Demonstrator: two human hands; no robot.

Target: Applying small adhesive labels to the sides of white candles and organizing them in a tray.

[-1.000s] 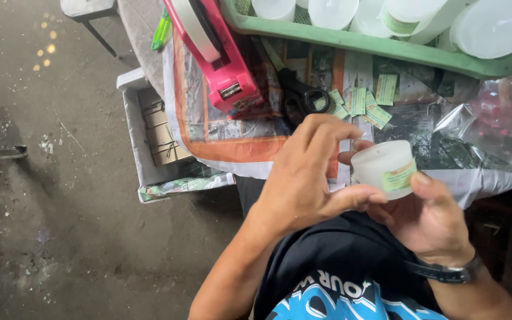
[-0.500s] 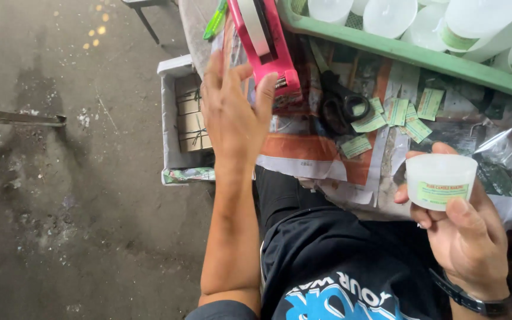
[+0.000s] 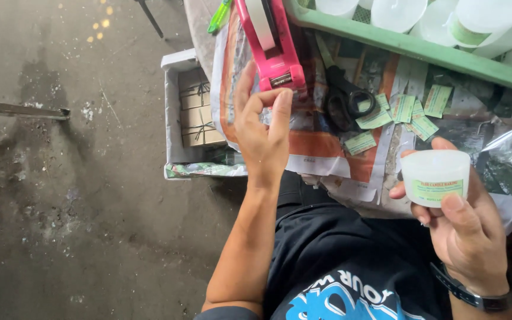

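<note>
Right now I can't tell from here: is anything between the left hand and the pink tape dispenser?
Nothing visible. The left hand has its fingers just below the front of the pink tape dispenser, with only newspaper beneath.

Left hand (image 3: 262,127) now at tape dispenser (image 3: 271,41)

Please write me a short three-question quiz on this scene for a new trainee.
1. Which hand holds the small white labelled jar?
2. True or false: the left hand grips the black scissors.
3. What lies loose right of the scissors? A) green paper labels B) coins C) pens

Key:
1. The right hand.
2. False; its fingertips are at the front of the pink tape dispenser.
3. A.
</note>
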